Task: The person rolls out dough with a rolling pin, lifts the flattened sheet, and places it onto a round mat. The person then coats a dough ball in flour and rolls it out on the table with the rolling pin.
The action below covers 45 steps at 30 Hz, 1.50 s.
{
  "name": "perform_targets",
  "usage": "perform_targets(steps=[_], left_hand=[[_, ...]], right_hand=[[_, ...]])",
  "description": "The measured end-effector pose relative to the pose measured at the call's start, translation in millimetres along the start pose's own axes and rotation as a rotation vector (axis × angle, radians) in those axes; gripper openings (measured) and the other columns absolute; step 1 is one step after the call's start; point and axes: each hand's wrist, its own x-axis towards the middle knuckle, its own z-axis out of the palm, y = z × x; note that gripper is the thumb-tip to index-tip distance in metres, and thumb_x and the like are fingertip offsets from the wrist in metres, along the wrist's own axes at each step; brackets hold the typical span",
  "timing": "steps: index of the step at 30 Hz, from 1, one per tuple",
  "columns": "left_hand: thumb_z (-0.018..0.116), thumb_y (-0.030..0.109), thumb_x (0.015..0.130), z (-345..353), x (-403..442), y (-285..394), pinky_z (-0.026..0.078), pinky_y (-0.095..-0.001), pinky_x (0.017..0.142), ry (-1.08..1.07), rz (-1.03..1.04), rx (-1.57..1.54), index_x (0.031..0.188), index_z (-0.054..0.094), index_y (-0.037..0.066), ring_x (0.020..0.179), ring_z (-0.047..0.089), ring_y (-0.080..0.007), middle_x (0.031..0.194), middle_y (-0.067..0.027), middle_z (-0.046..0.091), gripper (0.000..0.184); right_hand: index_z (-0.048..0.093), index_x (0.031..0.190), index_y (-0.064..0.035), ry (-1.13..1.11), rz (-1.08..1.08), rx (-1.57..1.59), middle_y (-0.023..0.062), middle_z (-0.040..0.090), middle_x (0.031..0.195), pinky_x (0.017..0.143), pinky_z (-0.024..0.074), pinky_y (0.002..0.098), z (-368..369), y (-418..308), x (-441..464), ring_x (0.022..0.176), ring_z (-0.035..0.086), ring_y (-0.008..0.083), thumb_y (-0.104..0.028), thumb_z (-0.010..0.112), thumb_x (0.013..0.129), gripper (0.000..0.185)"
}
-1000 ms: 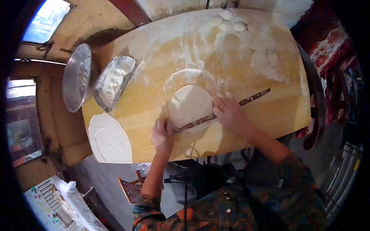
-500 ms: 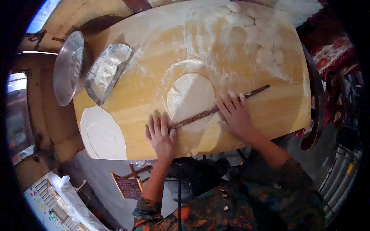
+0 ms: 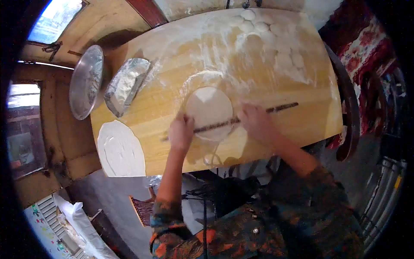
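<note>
A round, flat sheet of dough [image 3: 209,103] lies on the floured wooden board [image 3: 159,99]. Across its near part runs a thin dark rolling pin [image 3: 215,125], slanting up to the right. My left hand [image 3: 181,131] is closed around the pin left of the dough. On the right side, my right hand [image 3: 255,120] grips the pin too, its fingers curled and slightly blurred. A larger rolled-out dough sheet [image 3: 120,149] rests at the board's left near corner, reaching its edge.
A metal bowl [image 3: 86,82] leans at the board's left edge, beside an open-topped container of flour [image 3: 126,86]. Several pale dough pieces [image 3: 261,26] sit at the far right. A curved dark wooden piece [image 3: 351,99] borders the right side.
Both hands have gone from outstretched fingers on the rolling pin to closed grips around it. The pin now lies at a flatter slant. The whole view has shifted slightly.
</note>
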Motion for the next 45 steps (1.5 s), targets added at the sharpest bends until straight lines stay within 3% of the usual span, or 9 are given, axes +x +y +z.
perform_targets(steps=[3, 8, 14, 20, 27, 31, 35, 41, 45], left_hand=[[0.055, 0.024, 0.09, 3, -49, -33, 0.045, -0.0444, 0.081, 0.059, 0.021, 0.0, 0.099, 0.059, 0.003, 0.096, 0.058, -0.0371, 0.102, -0.0192, 0.062, 0.022], [0.048, 0.029, 0.093, 28, -32, -80, 0.032, -0.0493, 0.098, 0.528, 0.234, 0.288, 0.118, 0.057, 0.009, 0.113, 0.046, -0.0353, 0.12, -0.0181, 0.053, 0.033], [0.047, 0.032, 0.093, 0, 59, -51, 0.027, -0.0491, 0.103, 0.568, 0.267, 0.251, 0.135, 0.047, 0.013, 0.128, 0.039, -0.0313, 0.139, -0.0147, 0.043, 0.045], [0.054, 0.026, 0.088, 13, -26, -86, 0.023, -0.0497, 0.111, 0.304, 0.445, 0.227, 0.137, 0.044, 0.01, 0.136, 0.033, -0.0298, 0.144, -0.0129, 0.04, 0.053], [0.051, 0.015, 0.087, 18, -42, -108, 0.03, -0.0481, 0.107, 0.333, 0.473, 0.043, 0.119, 0.054, 0.005, 0.123, 0.045, -0.0315, 0.123, -0.0127, 0.051, 0.034], [0.048, 0.017, 0.086, 12, -44, -109, 0.032, -0.0466, 0.104, 0.334, 0.486, -0.039, 0.114, 0.055, 0.003, 0.121, 0.045, -0.0312, 0.119, -0.013, 0.053, 0.032], [0.049, 0.017, 0.084, 28, -46, -121, 0.034, -0.0462, 0.103, 0.416, 0.521, 0.055, 0.107, 0.057, 0.002, 0.117, 0.048, -0.0315, 0.116, -0.0141, 0.054, 0.029], [0.051, 0.018, 0.083, 17, -48, -116, 0.037, -0.0441, 0.101, 0.411, 0.668, -0.028, 0.107, 0.058, 0.0, 0.114, 0.05, -0.0317, 0.113, -0.015, 0.055, 0.03], [0.054, 0.017, 0.081, 11, -56, -109, 0.037, -0.0453, 0.1, 0.354, 0.819, 0.038, 0.107, 0.058, 0.0, 0.113, 0.051, -0.0321, 0.112, -0.0151, 0.056, 0.031]], right_hand=[[0.054, 0.124, -0.0013, 0.101, -0.316, -0.479, 0.0164, 0.051, 0.132, 0.106, 0.0314, 0.0506, 40, 12, -38, 0.126, 0.043, 0.0357, -0.023, 0.063, 0.083, 0.047], [0.052, 0.128, -0.0041, 0.198, -0.104, -0.378, 0.0205, 0.045, 0.138, 0.109, 0.0259, 0.052, 46, 2, -4, 0.132, 0.038, 0.0362, -0.029, 0.059, 0.084, 0.051], [0.05, 0.13, -0.0058, 0.619, -0.143, -0.411, 0.0205, 0.045, 0.138, 0.109, 0.025, 0.0523, 18, 6, 101, 0.129, 0.039, 0.0383, -0.038, 0.057, 0.085, 0.056], [0.052, 0.125, -0.005, 0.309, -0.188, -0.218, 0.0197, 0.054, 0.124, 0.099, 0.0384, 0.0502, 12, -21, 80, 0.119, 0.049, 0.0382, -0.022, 0.059, 0.086, 0.043], [0.058, 0.118, -0.0041, 0.225, -0.721, -0.006, 0.0152, 0.06, 0.112, 0.091, 0.046, 0.0408, -11, -237, 231, 0.107, 0.056, 0.0336, -0.01, 0.059, 0.083, 0.035], [0.06, 0.118, -0.0057, -0.015, -0.533, -0.35, 0.0154, 0.061, 0.116, 0.09, 0.0465, 0.0408, 52, -280, 310, 0.108, 0.057, 0.0334, -0.01, 0.063, 0.077, 0.041], [0.064, 0.114, -0.0075, -0.008, -0.529, -0.451, 0.0135, 0.065, 0.112, 0.089, 0.0477, 0.0362, 90, -271, 334, 0.105, 0.06, 0.0293, -0.015, 0.067, 0.077, 0.038], [0.067, 0.109, -0.0091, -0.104, -0.436, 0.309, 0.0118, 0.069, 0.102, 0.076, 0.0527, 0.0353, 3, -216, 255, 0.085, 0.066, 0.0232, -0.014, 0.062, 0.081, 0.029], [0.066, 0.11, -0.0047, -0.325, -0.497, -0.116, 0.0138, 0.067, 0.109, 0.089, 0.0472, 0.0335, -5, -160, 146, 0.101, 0.062, 0.0234, -0.005, 0.058, 0.08, 0.031]])
